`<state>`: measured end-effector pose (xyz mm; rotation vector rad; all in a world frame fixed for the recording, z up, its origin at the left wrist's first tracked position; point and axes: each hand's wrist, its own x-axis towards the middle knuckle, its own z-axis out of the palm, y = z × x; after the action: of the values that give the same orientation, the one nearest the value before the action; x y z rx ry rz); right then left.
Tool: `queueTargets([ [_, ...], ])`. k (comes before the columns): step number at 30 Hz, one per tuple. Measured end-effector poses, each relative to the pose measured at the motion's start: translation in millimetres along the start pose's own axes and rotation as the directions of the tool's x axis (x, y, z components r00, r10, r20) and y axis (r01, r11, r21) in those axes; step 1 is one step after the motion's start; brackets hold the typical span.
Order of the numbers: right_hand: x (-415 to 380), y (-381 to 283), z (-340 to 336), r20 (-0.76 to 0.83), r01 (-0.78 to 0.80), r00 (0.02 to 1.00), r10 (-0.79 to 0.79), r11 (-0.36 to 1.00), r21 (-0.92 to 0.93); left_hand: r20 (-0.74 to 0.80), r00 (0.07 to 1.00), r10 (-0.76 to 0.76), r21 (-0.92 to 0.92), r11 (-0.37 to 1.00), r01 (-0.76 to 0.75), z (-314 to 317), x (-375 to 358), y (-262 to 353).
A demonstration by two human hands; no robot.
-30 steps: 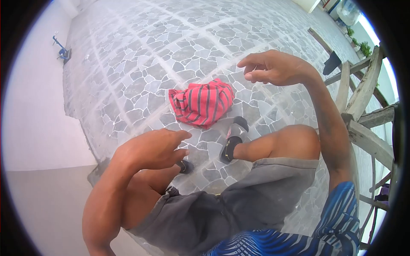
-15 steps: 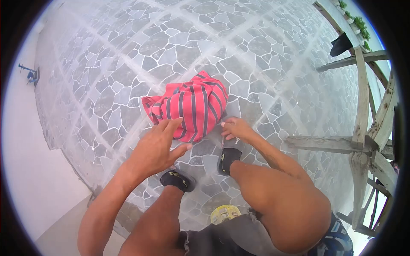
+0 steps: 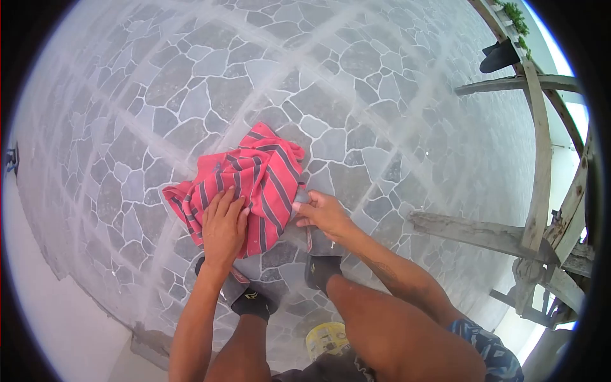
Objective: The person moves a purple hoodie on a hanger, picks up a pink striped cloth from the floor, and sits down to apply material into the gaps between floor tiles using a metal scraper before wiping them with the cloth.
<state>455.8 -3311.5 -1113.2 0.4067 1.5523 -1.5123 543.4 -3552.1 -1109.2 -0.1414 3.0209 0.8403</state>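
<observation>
A crumpled red cloth (image 3: 270,175) with dark stripes lies bunched on the stone floor in front of my feet. My left hand (image 3: 224,223) rests on its near left part, fingers stretched out flat over the fabric. At the cloth's right edge, my right hand (image 3: 321,213) is closed with thumb and fingers around a small grey piece (image 3: 301,196); I cannot tell whether that piece belongs to the cloth. A small dark mark (image 3: 217,167) shows on the red fabric above my left fingers.
My dark shoes (image 3: 254,300) stand just this side of the cloth. A yellow-and-white tub (image 3: 326,339) sits between my legs. On the right is a rough wooden frame (image 3: 477,230), with a dark thing (image 3: 499,56) hanging from it higher up. A pale wall (image 3: 70,312) borders the floor at left.
My left hand has come down from above the cloth onto it. My right hand has closed around a grey piece at its right edge. The view has shifted, and the cloth's folds look different.
</observation>
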Motion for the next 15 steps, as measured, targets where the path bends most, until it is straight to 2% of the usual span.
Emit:
queueTargets([
  [4,-24,-31,-41,-0.008,0.070,0.998,-0.070,0.988,0.139,0.079,0.996,-0.035,0.001,0.999,0.035,-13,3,28],
  [6,-50,-56,-63,-0.125,0.158,0.980,-0.153,0.987,0.034,0.166,0.983,-0.075,0.090,0.994,0.061,-8,0,42],
  [9,-81,-73,-101,-0.262,0.140,0.941,-0.215,0.951,-0.277,0.177,0.982,-0.061,0.230,0.973,0.019,6,-3,50],
  [12,-97,-72,-105,-0.356,0.172,0.887,-0.294,0.926,-0.336,0.139,0.989,0.040,0.346,0.934,-0.086,22,-3,27],
  [15,-95,-50,-101,-0.318,0.298,0.895,-0.314,0.950,-0.099,0.067,0.998,0.007,0.108,0.994,-0.014,10,-1,17],
])
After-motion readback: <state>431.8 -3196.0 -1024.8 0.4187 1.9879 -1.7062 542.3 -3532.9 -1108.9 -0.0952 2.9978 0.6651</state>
